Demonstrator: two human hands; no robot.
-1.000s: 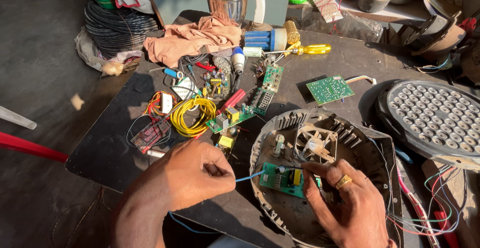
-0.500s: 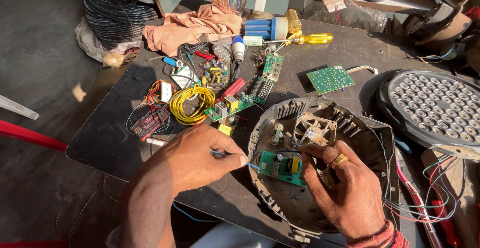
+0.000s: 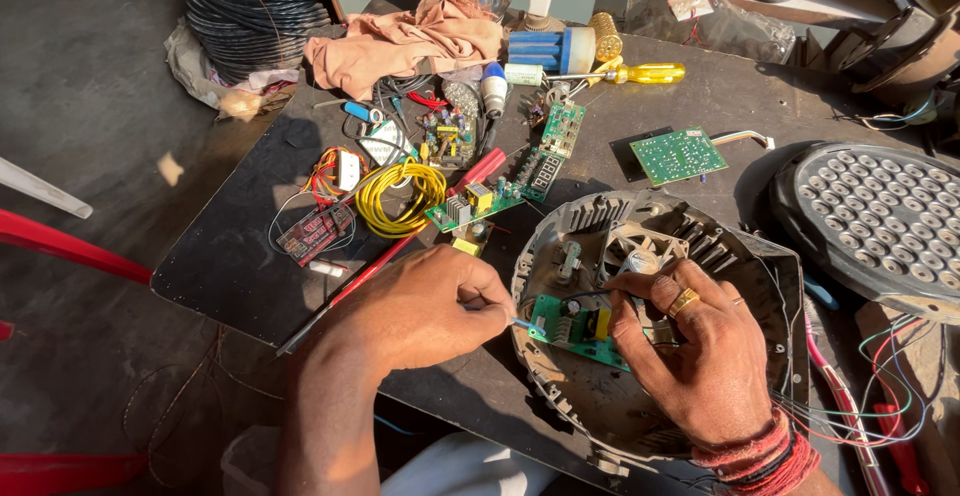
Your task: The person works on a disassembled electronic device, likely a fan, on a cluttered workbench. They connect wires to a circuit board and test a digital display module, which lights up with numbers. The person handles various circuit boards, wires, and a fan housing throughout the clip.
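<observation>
A dark desk (image 3: 240, 266) sits cluttered in hard sunlight. The left hand (image 3: 420, 311) is closed on a thin tool (image 3: 520, 324), its tip just beyond the knuckles touching the green board (image 3: 575, 328). The right hand (image 3: 700, 346) presses its fingers on that board, likely to steady it inside the round housing (image 3: 560, 246). The tool's handle is hidden in the fist; the contact point is shadowed.

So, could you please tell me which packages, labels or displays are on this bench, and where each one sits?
Numeric display board: mid-table, behind the round housing; narrow dark strip, digits unlit.
White label card: left of the yellow wire coil, among red and orange wires; small white rectangle.
Clear plastic bag: far edge of the table, right of the yellow-handled screwdriver; crumpled, transparent.
</observation>
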